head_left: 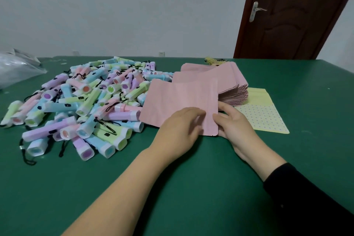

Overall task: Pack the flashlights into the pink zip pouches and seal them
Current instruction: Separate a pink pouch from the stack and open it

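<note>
We see both hands on one pink pouch [182, 97], which lies tilted over the green table [172, 187], its far edge against the pile of flashlights [86, 101] and its near right corner between the hands. The left hand [180, 130] covers the pouch's near edge with bent fingers gripping it, though we cannot see the thumb. The right hand [233, 126] pinches the right edge near that corner, thumb on top and the other fingers behind the pouch. Just behind the right hand leans the fanned stack of pink pouches [226, 80], resting partly on a yellow dotted sheet [264, 115]. The flashlights, in pastel pink, blue, green and purple with black cords, lie heaped on the left half of the table, none inside the held pouch that we can see. A clear plastic bag [17, 69] sits at the far left edge, and a brown door [297, 15] stands beyond the table
</note>
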